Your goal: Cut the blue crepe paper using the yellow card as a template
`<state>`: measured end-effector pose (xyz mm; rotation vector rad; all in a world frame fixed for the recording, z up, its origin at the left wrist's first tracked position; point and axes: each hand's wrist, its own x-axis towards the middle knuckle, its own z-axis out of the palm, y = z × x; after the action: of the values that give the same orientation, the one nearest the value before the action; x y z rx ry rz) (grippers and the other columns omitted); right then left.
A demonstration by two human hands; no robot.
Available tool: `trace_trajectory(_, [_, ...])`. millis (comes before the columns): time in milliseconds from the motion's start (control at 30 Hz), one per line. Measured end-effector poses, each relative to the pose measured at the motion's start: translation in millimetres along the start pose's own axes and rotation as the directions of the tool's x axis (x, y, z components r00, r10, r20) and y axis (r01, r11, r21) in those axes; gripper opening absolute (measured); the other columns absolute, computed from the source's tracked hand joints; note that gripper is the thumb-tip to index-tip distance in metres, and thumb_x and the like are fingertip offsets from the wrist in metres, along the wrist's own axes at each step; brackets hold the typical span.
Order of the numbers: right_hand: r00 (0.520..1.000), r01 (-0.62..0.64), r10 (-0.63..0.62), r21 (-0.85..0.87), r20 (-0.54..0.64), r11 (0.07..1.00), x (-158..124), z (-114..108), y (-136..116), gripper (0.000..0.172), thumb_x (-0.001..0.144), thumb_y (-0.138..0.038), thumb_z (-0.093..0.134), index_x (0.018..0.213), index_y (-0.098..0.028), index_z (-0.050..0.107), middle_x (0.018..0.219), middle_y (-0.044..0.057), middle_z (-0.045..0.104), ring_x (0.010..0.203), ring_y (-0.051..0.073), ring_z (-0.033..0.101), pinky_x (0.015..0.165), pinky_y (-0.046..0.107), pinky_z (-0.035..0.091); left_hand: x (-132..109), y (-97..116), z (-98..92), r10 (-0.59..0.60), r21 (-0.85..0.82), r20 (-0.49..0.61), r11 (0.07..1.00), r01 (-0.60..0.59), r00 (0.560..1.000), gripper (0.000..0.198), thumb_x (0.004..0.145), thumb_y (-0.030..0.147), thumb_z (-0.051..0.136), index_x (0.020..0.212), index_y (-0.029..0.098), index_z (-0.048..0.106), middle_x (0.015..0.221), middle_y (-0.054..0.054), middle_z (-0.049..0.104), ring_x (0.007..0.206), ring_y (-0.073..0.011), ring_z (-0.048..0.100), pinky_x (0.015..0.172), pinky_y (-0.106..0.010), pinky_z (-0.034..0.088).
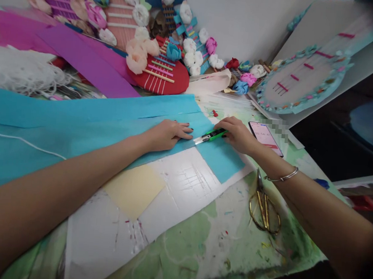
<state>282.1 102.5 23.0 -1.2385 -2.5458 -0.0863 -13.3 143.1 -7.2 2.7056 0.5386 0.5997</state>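
Left hand (pixel 168 135) flat, fingers spread, pinning the wide blue crepe paper sheet (pixel 80 124); right hand (pixel 237 135) fingers clamped round green-handled utility knife (pixel 210 136), blade tip just off left fingertips.

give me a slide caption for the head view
Left hand pins blue paper flat while right hand holds a green utility knife on it.

Flat, palm-down left hand (pixel 168 135); right hand (pixel 237 135) in a closed, pinching grip.
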Motion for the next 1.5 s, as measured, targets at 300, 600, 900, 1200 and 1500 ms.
trace_trajectory(300, [1.0,-0.013,0.014,0.056,-0.009,0.998,-7.3,-1.0,-3.3,0.037,0.077,-0.004,0.047,0.104,-0.02,0.065,0.101,0.012,0.063,0.098,0.028,0.055,0.086,0.043,0.043,0.0,-0.1,0.0,-0.004,-0.008,0.001,1.0,0.004,1.0,0.046,0.085,0.006,0.043,0.115,0.028,0.07,0.128,0.003,0.065,0.129,-0.0201,0.053,0.11,-0.04,0.042])
trace_trajectory(600, [1.0,-0.026,0.024,0.078,0.019,0.997,-10.4,-5.9,-7.5,0.035,0.079,-0.007,0.047,0.105,-0.021,0.064,0.101,0.011,0.063,0.097,0.027,0.055,0.087,0.042,0.046,-0.1,0.8,-0.8,0.003,-0.004,-0.006,1.0,-0.003,1.0,0.046,0.083,0.004,0.045,0.113,0.028,0.071,0.126,0.003,0.066,0.128,-0.0194,0.054,0.109,-0.039,0.043])
trace_trajectory(900, [0.999,-0.049,0.049,0.081,0.004,0.995,-21.9,-9.1,-7.9,0.036,0.076,-0.006,0.048,0.105,-0.021,0.064,0.104,0.012,0.063,0.099,0.028,0.055,0.087,0.044,0.047,-0.3,0.7,0.7,-0.005,-0.005,-0.015,1.0,0.005,1.0,0.047,0.081,0.003,0.044,0.11,0.027,0.072,0.124,0.003,0.066,0.127,-0.0197,0.055,0.108,-0.038,0.044])
trace_trajectory(1200, [0.998,-0.056,0.057,0.05,-0.025,0.997,-31.5,-11.0,-5.3,0.036,0.078,-0.007,0.045,0.104,-0.02,0.066,0.1,0.012,0.063,0.097,0.028,0.056,0.083,0.043,0.048,-0.2,1.4,-0.8,-0.013,-0.012,-0.016,1.0,0.013,1.0,0.044,0.084,0.006,0.044,0.11,0.027,0.072,0.124,0.003,0.067,0.127,-0.0194,0.055,0.108,-0.038,0.044])
trace_trajectory(1500, [0.996,-0.086,0.087,0.019,-0.016,0.996,-40.8,-12.8,-2.5,0.045,0.072,-0.002,0.045,0.107,-0.022,0.065,0.103,0.01,0.064,0.097,0.028,0.056,0.083,0.044,0.049,-0.4,0.7,-0.2,-0.027,-0.019,-0.009,0.999,0.027,1.0,0.044,0.083,0.006,0.044,0.109,0.027,0.073,0.124,0.002,0.066,0.128,-0.021,0.054,0.11,-0.041,0.042])
